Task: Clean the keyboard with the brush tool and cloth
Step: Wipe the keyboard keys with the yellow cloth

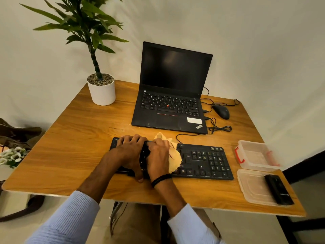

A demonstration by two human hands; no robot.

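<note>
Head view shows a black keyboard [202,161] that lies on the near middle of a wooden table [79,138], with its cable going to the far side. The left hand [131,150] holds the left part of the keyboard: the fingers are curled over the far edge and the thumb is at the near edge. Just to its right, the right hand [159,154] grips a bunched yellow cloth [174,159] and presses it on the middle keys. The cloth sticks out to the right and to the far side of this hand. A black band [161,179] is around the right wrist.

On the right of the keyboard stands a clear box [255,155] with red clips. Near to it lies a clear lid [253,187], and a long black tool [278,189] lies on the lid; I cannot tell if it is the brush. On the far side is an open laptop [172,103] with a dark screen. A mouse [221,111] is to its right, and a white plant pot [102,90] is at the far left.
</note>
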